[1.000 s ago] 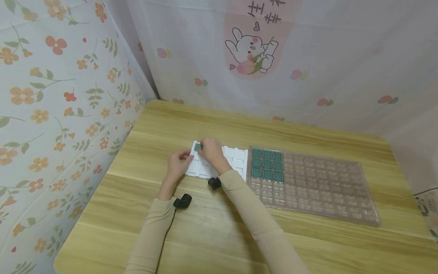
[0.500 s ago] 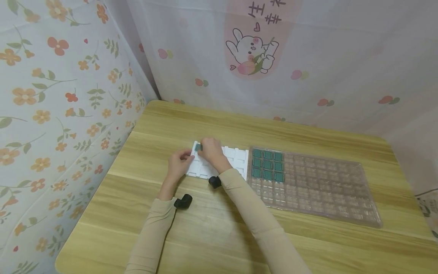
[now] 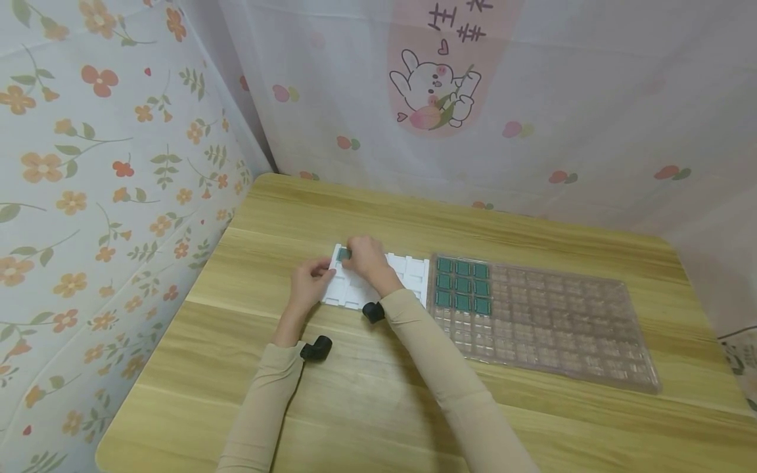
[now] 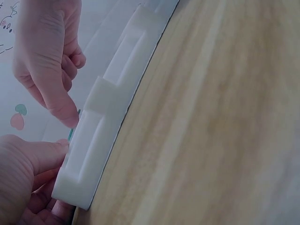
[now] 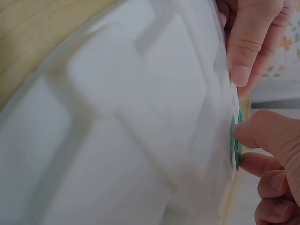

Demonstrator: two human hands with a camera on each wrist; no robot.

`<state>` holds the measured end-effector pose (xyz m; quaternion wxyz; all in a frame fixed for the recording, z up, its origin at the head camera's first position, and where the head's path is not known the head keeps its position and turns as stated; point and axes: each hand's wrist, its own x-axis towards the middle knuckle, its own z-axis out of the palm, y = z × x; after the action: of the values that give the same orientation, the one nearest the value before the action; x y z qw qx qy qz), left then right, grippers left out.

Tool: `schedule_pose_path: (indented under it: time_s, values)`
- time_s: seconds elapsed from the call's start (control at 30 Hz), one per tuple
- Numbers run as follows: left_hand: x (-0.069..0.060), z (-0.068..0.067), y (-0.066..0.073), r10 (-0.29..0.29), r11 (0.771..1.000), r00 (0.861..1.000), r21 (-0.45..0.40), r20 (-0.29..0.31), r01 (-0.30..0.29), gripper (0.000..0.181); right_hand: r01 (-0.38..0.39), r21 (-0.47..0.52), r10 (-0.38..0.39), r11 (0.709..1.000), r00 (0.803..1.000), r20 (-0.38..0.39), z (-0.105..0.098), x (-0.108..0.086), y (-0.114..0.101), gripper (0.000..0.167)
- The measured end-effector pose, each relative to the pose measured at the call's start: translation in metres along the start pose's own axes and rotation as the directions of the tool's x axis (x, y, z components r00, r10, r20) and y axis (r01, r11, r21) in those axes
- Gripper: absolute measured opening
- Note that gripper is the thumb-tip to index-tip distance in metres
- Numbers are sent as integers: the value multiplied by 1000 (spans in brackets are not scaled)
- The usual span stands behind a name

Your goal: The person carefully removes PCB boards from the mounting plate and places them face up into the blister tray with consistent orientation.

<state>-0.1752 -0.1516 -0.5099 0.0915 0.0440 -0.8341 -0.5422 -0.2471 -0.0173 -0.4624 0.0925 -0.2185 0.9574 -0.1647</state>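
A white plastic tray [image 3: 416,268] with shallow compartments lies in front of me in the head view. My left hand [image 3: 309,284] grips its left edge, thumb over the rim and fingers at the side and below. At the tray's far left corner my right hand [image 3: 368,259] pinches a small green square chip [image 3: 342,253] between thumb and finger. The right wrist view shows the green chip [image 5: 238,140] edge-on, at the tray's edge. From the left wrist only a thin green sliver of it shows. Whether it sits fully in its compartment I cannot tell.
To the right of the white tray lies a long clear plastic tray [image 3: 562,322] with many pockets. Several green chips [image 3: 462,285] fill its far left pockets in rows. Both trays lie on a wooden table [image 3: 355,407]; printed curtains [image 3: 367,85] hang behind and at the left.
My right hand has shifted very slightly away and to the right, still pinching the chip at the same corner. The left hand and both trays stay put.
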Motion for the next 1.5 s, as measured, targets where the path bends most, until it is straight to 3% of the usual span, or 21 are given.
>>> schedule_pose_path:
  time_s: [0.67,1.5]
  values:
    - [1,0,-1,-33,999,999,-4,6,33,24,14,58,-13,998,1000,-29,-10,-19,4,28]
    - [0,0,0,-35,999,999,-15,22,35,27,58,56,-54,997,995,-85,-24,-45,9,28]
